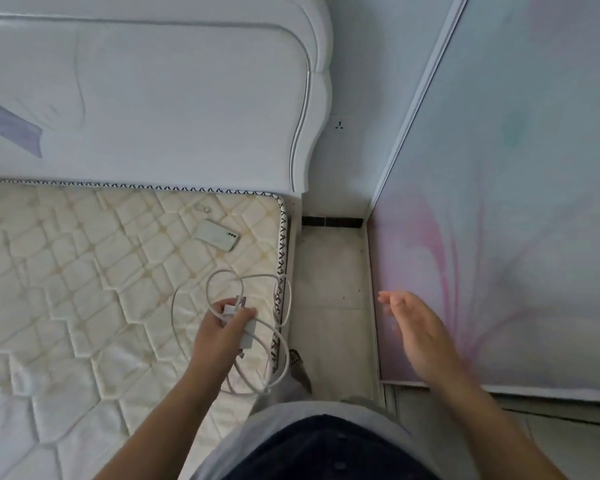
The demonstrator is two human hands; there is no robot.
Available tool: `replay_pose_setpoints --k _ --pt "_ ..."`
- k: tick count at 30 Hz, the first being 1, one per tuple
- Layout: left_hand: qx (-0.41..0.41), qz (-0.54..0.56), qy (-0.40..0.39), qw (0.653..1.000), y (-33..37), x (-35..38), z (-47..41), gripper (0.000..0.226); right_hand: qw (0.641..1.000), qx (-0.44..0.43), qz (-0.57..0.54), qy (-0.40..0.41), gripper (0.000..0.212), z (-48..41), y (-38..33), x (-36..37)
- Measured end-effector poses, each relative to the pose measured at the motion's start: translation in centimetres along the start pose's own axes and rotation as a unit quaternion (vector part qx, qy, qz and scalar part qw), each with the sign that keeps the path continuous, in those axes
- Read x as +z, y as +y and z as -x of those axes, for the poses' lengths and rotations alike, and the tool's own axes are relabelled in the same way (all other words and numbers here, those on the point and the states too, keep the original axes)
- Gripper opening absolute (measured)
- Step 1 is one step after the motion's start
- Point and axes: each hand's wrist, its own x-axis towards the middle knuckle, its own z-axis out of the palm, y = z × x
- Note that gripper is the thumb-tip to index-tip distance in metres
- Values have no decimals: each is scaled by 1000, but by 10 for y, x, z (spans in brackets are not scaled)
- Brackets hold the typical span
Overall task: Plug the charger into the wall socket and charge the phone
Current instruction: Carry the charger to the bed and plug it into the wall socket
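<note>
My left hand (219,332) grips a white charger (246,329) above the mattress's right edge, its prongs pointing up. The charger's white cable (281,362) hangs from it in loose loops. A white phone (217,234) lies face down on the quilted mattress (84,289), near the headboard and apart from the hand. The wall socket (340,125) shows as three small dark slots on the white wall right of the headboard. Over the floor gap, my right hand (420,334) is held flat with its fingers extended, and it holds nothing.
A white padded headboard (153,98) stands behind the mattress. A wardrobe door (499,237) with a pink pattern walls off the right side. Between bed and wardrobe runs a narrow strip of tiled floor (329,289). My foot (297,362) stands on it.
</note>
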Motion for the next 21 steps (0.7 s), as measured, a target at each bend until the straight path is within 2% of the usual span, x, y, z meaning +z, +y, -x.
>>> replay_pose_setpoints --k 6,8,10,12,21 --pt "6 -44 -49 998 74 28 -96 42 1000 4 -9 4 55 -101 -33 -6" --pt "-5 -41 -67 997 88 41 -122 41 1000 15 -1 -9 42 -128 -36 -4" --pt "-15 -40 -77 996 103 56 -148 37 999 26 16 -25 19 -160 -40 -3" --pt "-22 -44 -83 995 118 73 -176 37 999 24 31 -35 10 -199 -46 -2" --pt "-30 -96 -88 991 167 139 -296 40 994 3 77 -72 22 -361 -65 -1"
